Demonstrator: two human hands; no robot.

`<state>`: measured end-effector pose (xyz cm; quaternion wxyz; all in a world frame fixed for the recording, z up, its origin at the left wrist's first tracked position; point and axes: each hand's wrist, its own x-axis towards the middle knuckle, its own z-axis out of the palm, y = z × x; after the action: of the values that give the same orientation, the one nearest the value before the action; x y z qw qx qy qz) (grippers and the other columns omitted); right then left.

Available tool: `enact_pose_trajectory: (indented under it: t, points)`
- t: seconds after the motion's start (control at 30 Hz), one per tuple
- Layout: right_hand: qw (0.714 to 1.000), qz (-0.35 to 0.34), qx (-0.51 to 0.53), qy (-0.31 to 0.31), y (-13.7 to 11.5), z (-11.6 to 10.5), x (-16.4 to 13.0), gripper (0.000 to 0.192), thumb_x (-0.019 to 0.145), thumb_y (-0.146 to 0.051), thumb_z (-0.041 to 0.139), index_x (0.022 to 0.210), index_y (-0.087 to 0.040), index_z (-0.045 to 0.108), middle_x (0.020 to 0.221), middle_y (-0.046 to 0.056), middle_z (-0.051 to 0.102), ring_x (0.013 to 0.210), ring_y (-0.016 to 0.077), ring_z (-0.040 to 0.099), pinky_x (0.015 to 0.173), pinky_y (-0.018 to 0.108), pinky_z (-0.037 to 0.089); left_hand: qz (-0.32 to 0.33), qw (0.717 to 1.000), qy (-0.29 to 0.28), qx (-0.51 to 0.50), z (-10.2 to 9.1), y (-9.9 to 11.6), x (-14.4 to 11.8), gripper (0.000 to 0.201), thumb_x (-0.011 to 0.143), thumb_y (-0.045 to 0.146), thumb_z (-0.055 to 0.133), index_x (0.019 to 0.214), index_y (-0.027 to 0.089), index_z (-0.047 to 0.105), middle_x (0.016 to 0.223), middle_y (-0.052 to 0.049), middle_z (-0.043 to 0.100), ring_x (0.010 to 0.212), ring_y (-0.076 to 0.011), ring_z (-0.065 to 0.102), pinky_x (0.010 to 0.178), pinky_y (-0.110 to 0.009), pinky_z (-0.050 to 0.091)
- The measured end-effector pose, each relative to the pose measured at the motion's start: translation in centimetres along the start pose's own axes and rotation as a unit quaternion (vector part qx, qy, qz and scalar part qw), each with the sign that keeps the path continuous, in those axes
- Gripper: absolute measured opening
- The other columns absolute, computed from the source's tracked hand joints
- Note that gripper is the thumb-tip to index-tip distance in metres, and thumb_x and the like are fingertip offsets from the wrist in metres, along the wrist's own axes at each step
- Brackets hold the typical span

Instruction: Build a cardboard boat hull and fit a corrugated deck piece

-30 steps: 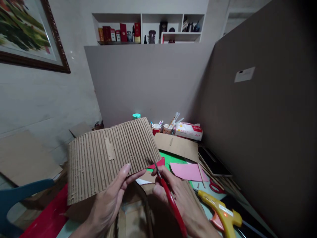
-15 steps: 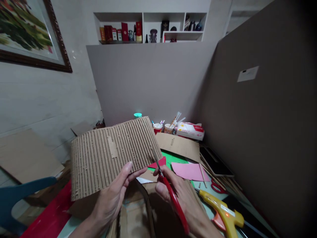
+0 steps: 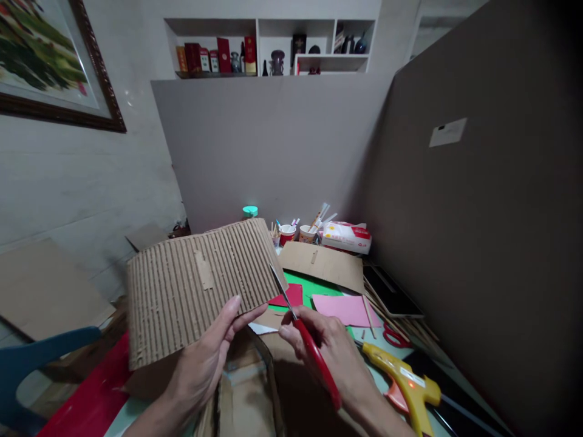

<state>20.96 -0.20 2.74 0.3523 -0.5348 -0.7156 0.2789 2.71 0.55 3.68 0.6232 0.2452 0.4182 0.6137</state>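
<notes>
My left hand (image 3: pixel 212 349) grips a sheet of corrugated cardboard (image 3: pixel 182 303) by its lower edge, thumb on the ribbed face. The sheet is held up and tilted, with a torn pale strip near its middle. In my right hand (image 3: pixel 325 343) is a pair of red-handled scissors (image 3: pixel 314 355), the fingers wrapped round the handles. The blades point up and left, lying against the right end of the cardboard. Whether the blades are apart I cannot tell. Beneath both hands stands a cardboard structure (image 3: pixel 250 397) with raised edges.
A yellow glue gun (image 3: pixel 401 379) with a lit orange light lies at the right. Pink paper (image 3: pixel 344 309), red-handled scissors (image 3: pixel 396 335) and a curved cardboard piece (image 3: pixel 323 265) lie behind it. Paper cups (image 3: pixel 307 233) and a tissue pack (image 3: pixel 347 237) stand at the back. A blue chair (image 3: pixel 50 346) is at left.
The right end of the cardboard has dipped slightly. The scissor blades now show more plainly in front of its right edge. The whole view has shifted a little.
</notes>
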Motion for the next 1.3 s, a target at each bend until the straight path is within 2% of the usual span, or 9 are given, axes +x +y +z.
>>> enact_pose_trajectory:
  t: [0.17, 0.37, 0.57, 0.67, 0.8, 0.9, 1.0, 1.1, 1.3]
  points:
    - [0.997, 0.015, 0.069, -0.028, -0.6, -0.3, 0.3, 0.021, 0.090, -0.041, 0.058, 0.082, -0.022, 0.062, 0.062, -0.007, 0.054, 0.054, 0.0106, 0.045, 0.052, 0.021, 0.033, -0.030, 0.999, -0.008, 0.041, -0.1, -0.2, -0.2, 0.022, 0.093, 0.026, 0.061, 0.084, 0.016, 0.078, 0.094, -0.007, 0.082, 0.112, -0.0206, 0.070, 0.125, -0.034, 0.014]
    - [0.998, 0.017, 0.051, -0.038, -0.2, -0.4, 0.5, 0.023, 0.094, -0.044, 0.054, 0.090, -0.022, 0.062, 0.062, -0.007, 0.054, 0.055, 0.0120, 0.049, 0.055, 0.023, 0.034, -0.034, 0.997, -0.038, 0.062, 0.1, -0.6, -0.3, 0.021, 0.085, 0.034, 0.070, 0.086, 0.015, 0.080, 0.099, -0.008, 0.081, 0.119, -0.0263, 0.067, 0.125, -0.038, 0.019]
    - [0.999, 0.029, 0.041, -0.011, -0.4, -0.3, 0.6, 0.037, 0.093, -0.051, 0.052, 0.071, -0.022, 0.050, 0.059, -0.005, 0.050, 0.055, 0.0128, 0.044, 0.053, 0.025, 0.031, -0.041, 0.991, -0.072, 0.103, -0.1, -0.9, -0.3, 0.037, 0.074, 0.048, 0.078, 0.088, 0.013, 0.081, 0.100, -0.012, 0.081, 0.135, -0.0310, 0.053, 0.126, -0.039, 0.013]
    - [0.998, 0.037, 0.042, 0.003, -1.0, -0.3, 0.4, 0.044, 0.093, -0.055, 0.049, 0.065, -0.022, 0.045, 0.059, -0.004, 0.047, 0.057, 0.0132, 0.041, 0.053, 0.025, 0.028, -0.037, 0.993, -0.074, 0.089, 0.0, -0.9, -0.1, 0.039, 0.073, 0.048, 0.079, 0.090, 0.014, 0.081, 0.102, -0.011, 0.080, 0.132, -0.0311, 0.056, 0.125, -0.040, 0.017]
    - [0.998, 0.043, 0.043, -0.010, -1.5, -0.5, 0.3, 0.037, 0.091, -0.053, 0.053, 0.071, -0.022, 0.053, 0.060, -0.005, 0.051, 0.056, 0.0132, 0.044, 0.052, 0.025, 0.028, -0.030, 0.992, -0.067, 0.099, -0.1, -1.1, 0.1, 0.044, 0.069, 0.052, 0.081, 0.087, 0.012, 0.081, 0.098, -0.012, 0.081, 0.132, -0.0321, 0.056, 0.125, -0.041, 0.018]
    - [0.998, 0.040, 0.023, -0.036, -1.4, -0.7, 0.4, 0.030, 0.092, -0.051, 0.055, 0.083, -0.022, 0.057, 0.068, -0.005, 0.058, 0.056, 0.0126, 0.048, 0.053, 0.024, 0.030, -0.025, 0.992, -0.057, 0.109, -0.4, -1.3, 0.2, 0.041, 0.074, 0.050, 0.079, 0.087, 0.012, 0.080, 0.099, -0.011, 0.081, 0.134, -0.0304, 0.054, 0.126, -0.039, 0.015]
    - [0.998, 0.042, 0.007, -0.052, -1.1, -0.7, 0.4, 0.031, 0.095, -0.051, 0.049, 0.086, -0.023, 0.055, 0.067, -0.006, 0.058, 0.055, 0.0122, 0.049, 0.054, 0.024, 0.032, -0.015, 0.993, -0.060, 0.105, -0.6, -1.5, 0.3, 0.034, 0.081, 0.044, 0.074, 0.090, 0.012, 0.079, 0.101, -0.011, 0.081, 0.131, -0.0300, 0.057, 0.125, -0.041, 0.019]
    - [0.997, 0.051, 0.011, -0.061, -0.9, -0.7, 0.5, 0.034, 0.097, -0.050, 0.045, 0.079, -0.022, 0.052, 0.061, -0.007, 0.055, 0.053, 0.0124, 0.050, 0.055, 0.025, 0.033, -0.016, 0.993, -0.066, 0.098, -0.5, -1.4, 0.5, 0.029, 0.088, 0.037, 0.067, 0.090, 0.010, 0.079, 0.100, -0.012, 0.081, 0.124, -0.0288, 0.063, 0.124, -0.040, 0.023]
    - [0.996, 0.057, 0.011, -0.071, -0.8, -0.6, 0.7, 0.043, 0.097, -0.055, 0.038, 0.070, -0.023, 0.048, 0.061, -0.005, 0.055, 0.058, 0.0141, 0.052, 0.059, 0.026, 0.035, 0.036, 0.997, -0.056, 0.049, 0.1, -1.0, 0.7, 0.013, 0.085, 0.019, 0.067, 0.086, 0.011, 0.078, 0.101, -0.008, 0.080, 0.105, -0.0248, 0.073, 0.109, -0.036, 0.049]
